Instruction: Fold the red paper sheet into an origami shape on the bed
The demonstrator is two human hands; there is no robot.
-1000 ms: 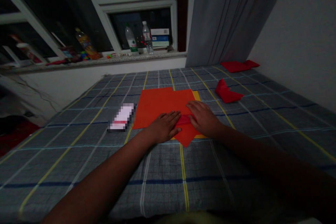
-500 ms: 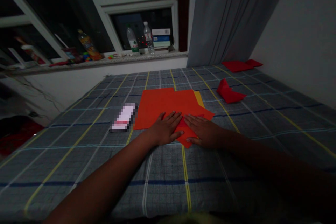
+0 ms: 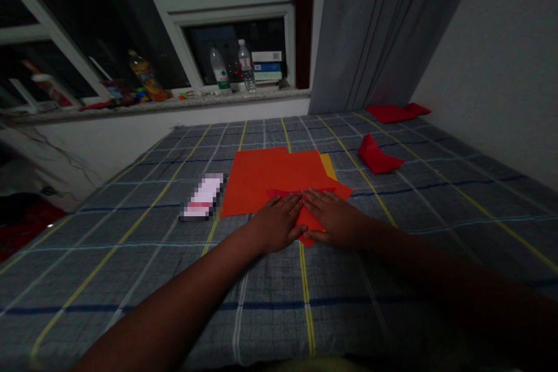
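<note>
My left hand lies flat, fingers stretched out, on a red folded paper. From the other side my right hand presses on the same paper, its fingers also outstretched. The fingertips of both hands nearly meet at its middle. A thin top edge of the red paper shows beyond the fingers; the rest is largely hidden beneath my hands. Under it lie overlapping orange paper sheets, with a yellow sheet showing at their right side.
A phone lies left of the sheets on the plaid bedcover. To the right sits a folded red paper piece; more red paper lies by the wall. Bottles and small boxes stand on the windowsill.
My left hand has slid slightly down toward me, uncovering the red paper's upper left edge. Both hands stay flat on the paper. The view has shifted slightly.
</note>
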